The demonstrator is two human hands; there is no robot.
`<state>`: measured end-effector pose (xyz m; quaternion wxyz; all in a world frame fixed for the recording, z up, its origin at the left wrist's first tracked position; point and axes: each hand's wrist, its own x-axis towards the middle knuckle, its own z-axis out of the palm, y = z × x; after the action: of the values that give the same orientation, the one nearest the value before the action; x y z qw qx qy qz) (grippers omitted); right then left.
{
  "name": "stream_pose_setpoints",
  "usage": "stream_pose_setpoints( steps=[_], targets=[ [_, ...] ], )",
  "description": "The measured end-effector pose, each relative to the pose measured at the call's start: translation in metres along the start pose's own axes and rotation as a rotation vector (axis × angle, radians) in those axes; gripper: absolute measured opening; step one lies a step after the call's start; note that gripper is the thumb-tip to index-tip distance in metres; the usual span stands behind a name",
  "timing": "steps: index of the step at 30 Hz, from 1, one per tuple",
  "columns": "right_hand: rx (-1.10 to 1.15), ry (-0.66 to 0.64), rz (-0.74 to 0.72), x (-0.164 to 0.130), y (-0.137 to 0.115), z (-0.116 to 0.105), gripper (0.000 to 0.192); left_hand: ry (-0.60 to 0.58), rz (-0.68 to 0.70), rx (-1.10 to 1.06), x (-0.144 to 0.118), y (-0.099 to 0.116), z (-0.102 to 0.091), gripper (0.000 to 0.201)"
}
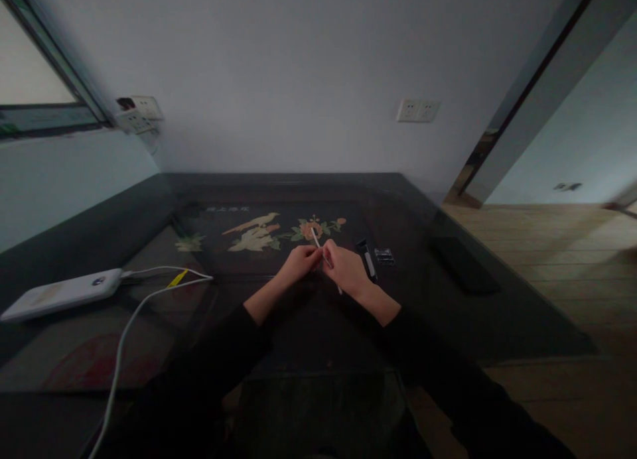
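White stick (318,243) pinched between both hands; middle hidden.

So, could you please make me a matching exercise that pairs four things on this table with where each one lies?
Things:
1. thin white stick
2. white power bank
3. black pen-like piece
4. flat black slab

Places:
A. far right of the table
B. between both hands
C. far left, cable attached
D. just right of the right hand

Pairs: 1-B, 2-C, 3-D, 4-A
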<state>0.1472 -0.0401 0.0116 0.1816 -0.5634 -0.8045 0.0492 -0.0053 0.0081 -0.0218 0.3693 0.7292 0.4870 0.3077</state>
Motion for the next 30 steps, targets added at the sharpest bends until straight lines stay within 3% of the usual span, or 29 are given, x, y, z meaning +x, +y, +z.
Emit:
stream_pose_setpoints(
  steps=[9,14,18,20,25,30],
  targets=[
    [-0.02,-0.037,-0.045,-0.006,-0.009,-0.005,0.016,0.03,-0.009,0.029,-0.001,0.005,0.001,0.033],
    [0.045,0.015,-0.045,-0.003,-0.004,-0.005,0.013,0.043,-0.077,0.044,-0.002,0.006,-0.005,0.033],
    [-0.011,0.08,0.114,0.007,0.019,-0.016,0.021,-0.011,-0.158,0.083,0.0,0.004,-0.024,0.04],
    [-0.098,0.09,0.247,0.01,0.036,-0.023,0.02,0.037,-0.185,0.184,0.002,0.001,-0.034,0.039],
    [-0.255,-0.127,0.428,0.011,0.061,-0.029,0.023,0.169,-0.207,0.525,0.006,-0.01,-0.051,0.036],
    [-0.283,-0.251,0.444,0.01,0.062,-0.024,0.032,0.099,-0.3,0.678,0.004,-0.017,-0.058,0.032]
  ],
)
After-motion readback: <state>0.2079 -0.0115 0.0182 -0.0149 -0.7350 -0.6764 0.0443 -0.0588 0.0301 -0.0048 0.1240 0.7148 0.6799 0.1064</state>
